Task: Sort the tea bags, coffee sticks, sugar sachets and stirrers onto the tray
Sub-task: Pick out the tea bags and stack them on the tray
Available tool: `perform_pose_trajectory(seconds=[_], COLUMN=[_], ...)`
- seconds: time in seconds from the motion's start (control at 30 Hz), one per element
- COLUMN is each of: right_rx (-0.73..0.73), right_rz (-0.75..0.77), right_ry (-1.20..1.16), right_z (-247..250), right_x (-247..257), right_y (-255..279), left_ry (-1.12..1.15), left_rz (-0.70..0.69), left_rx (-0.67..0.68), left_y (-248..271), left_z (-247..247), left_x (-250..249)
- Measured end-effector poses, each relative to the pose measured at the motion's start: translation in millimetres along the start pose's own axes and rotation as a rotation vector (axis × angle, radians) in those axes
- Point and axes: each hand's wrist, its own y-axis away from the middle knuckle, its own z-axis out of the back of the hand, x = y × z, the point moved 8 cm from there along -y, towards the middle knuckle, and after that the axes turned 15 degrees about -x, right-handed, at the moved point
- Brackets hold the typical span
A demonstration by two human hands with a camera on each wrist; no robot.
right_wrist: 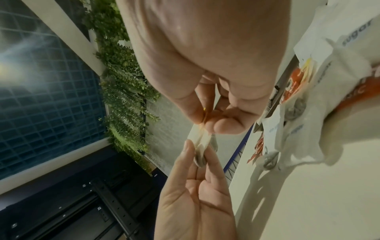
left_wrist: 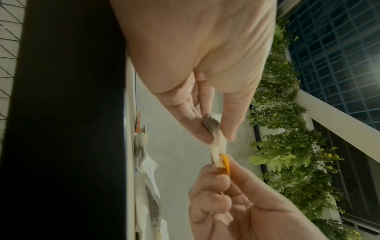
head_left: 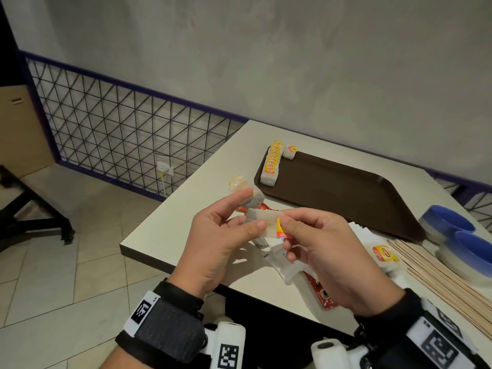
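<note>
My left hand (head_left: pixel 251 217) and right hand (head_left: pixel 286 233) hold one tea bag (head_left: pixel 262 221) between them, above the table's near-left corner. The left thumb and fingers pinch its dark filled end (left_wrist: pixel 211 128). The right hand pinches the yellow tag (head_left: pixel 282 231) at the other end. A brown tray (head_left: pixel 340 193) lies beyond, with a row of tea bags (head_left: pixel 271 166) along its left edge and one more tea bag (head_left: pixel 290 152) at its far corner. Sugar sachets (head_left: pixel 367 235), red coffee sticks (head_left: pixel 323 294), wooden stirrers (head_left: pixel 439 270) and a loose tea bag (head_left: pixel 384 255) lie under and right of my right hand.
Another tea bag (head_left: pixel 239 182) and a red coffee stick (head_left: pixel 262 207) lie on the white table (head_left: pixel 165 230) behind my left fingers. Blue bowls (head_left: pixel 458 235) stand at the right edge. A wire-mesh railing (head_left: pixel 119 134) and tiled floor are to the left.
</note>
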Motion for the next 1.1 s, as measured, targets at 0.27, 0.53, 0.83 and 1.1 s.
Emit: perform_pose_trajectory(seconds=[0.27, 0.53, 0.83, 1.1], right_rx=[0.158, 0.058, 0.129, 0.079], right_rz=[0.231, 0.185, -0.136, -0.099], right_ry=[0.306, 0.118, -0.155, -0.005], right_z=[-12, -6, -11, -9], right_x=[26, 16, -1, 0], right_y=[4, -4, 1, -7], left_ry=[-0.026, -0.038, -0.086, -0.080], left_rz=[0.031, 0.024, -0.001, -0.013], left_rx=[0.018, -0.022, -0.045, -0.043], left_y=[1, -2, -2, -1], left_z=[-4, 0, 3, 2], left_x=[0, 3, 3, 0])
